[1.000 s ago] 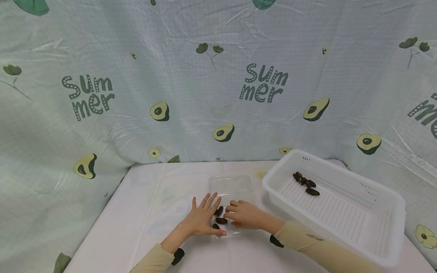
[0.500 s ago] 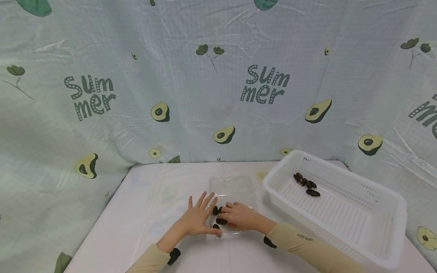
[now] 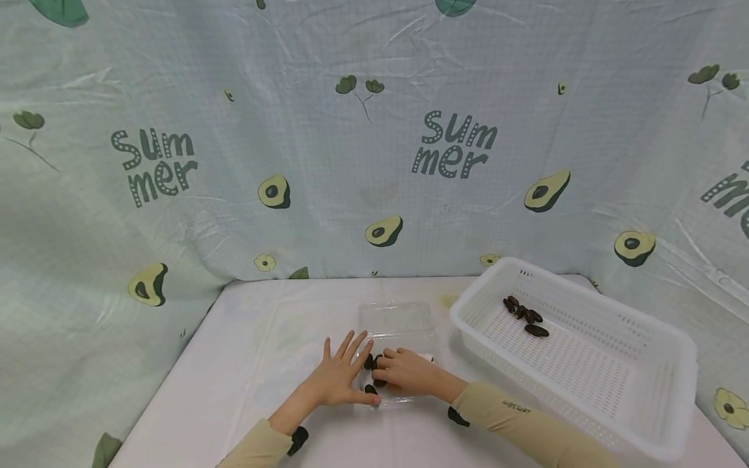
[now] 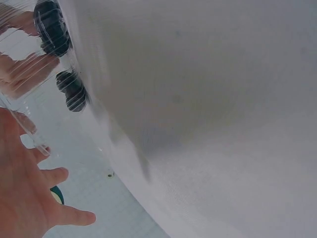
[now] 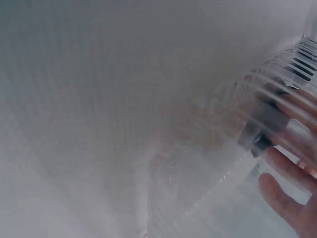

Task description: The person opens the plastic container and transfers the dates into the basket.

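In the head view, a clear plastic clamshell box [image 3: 426,340] lies on the table with its lid [image 3: 394,318] folded back. Several dark brown dates [image 3: 371,389] lie along the left side of its base. My left hand [image 3: 336,377] rests at that side, fingers spread, thumb at the near left corner. Reaching in from the right, my right hand [image 3: 412,372] has its fingers curled on a date [image 3: 380,383], which they partly cover. Through the box wall, the right wrist view shows a dark date [image 5: 267,119] between the fingers. The left wrist view shows dates [image 4: 52,27] behind the ribbed wall.
A white perforated plastic basket [image 3: 655,416] stands at the right of the table [image 3: 281,325], with several more dates [image 3: 536,331] in its far left part. A printed cloth [image 3: 328,143] hangs behind the table.
My right hand has moved left into the box, and its fingers now cover part of a date seen before. One more date shows along the left side. My left hand shifted slightly left.
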A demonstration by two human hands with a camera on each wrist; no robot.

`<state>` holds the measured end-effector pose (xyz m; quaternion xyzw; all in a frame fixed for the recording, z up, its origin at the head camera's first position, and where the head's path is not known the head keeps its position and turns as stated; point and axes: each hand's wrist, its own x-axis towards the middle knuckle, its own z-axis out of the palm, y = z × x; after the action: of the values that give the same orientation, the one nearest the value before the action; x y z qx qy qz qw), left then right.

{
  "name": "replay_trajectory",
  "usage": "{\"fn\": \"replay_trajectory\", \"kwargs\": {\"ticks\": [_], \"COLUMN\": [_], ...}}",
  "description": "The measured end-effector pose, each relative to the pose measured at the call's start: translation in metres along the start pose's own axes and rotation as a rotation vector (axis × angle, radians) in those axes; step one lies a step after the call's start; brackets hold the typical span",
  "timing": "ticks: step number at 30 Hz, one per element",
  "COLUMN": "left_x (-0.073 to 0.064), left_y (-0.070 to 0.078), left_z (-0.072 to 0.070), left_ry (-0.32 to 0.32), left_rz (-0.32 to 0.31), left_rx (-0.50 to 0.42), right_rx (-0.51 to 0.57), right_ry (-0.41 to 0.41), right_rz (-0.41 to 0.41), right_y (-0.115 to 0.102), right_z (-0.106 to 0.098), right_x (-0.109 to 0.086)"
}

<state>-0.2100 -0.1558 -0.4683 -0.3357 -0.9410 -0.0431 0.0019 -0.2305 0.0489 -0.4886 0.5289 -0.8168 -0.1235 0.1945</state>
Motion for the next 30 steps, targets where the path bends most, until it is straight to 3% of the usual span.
{"fn": "replay_trajectory", "kwargs": {"ticks": [19,30], "left_x": [-0.001,0.0], "left_y": [0.002,0.003], "left_z": [0.001,-0.001], "left_ry": [-0.006,0.003], "left_rz": [0.004,-0.001], "left_rx": [0.0,0.023], "right_rx": [0.003,-0.079], "right_ry": [-0.032,0.053], "right_rz": [-0.024,-0.063], "right_y": [0.001,0.008], "right_z": [0.001,-0.011], "right_x": [-0.001,-0.011]}}
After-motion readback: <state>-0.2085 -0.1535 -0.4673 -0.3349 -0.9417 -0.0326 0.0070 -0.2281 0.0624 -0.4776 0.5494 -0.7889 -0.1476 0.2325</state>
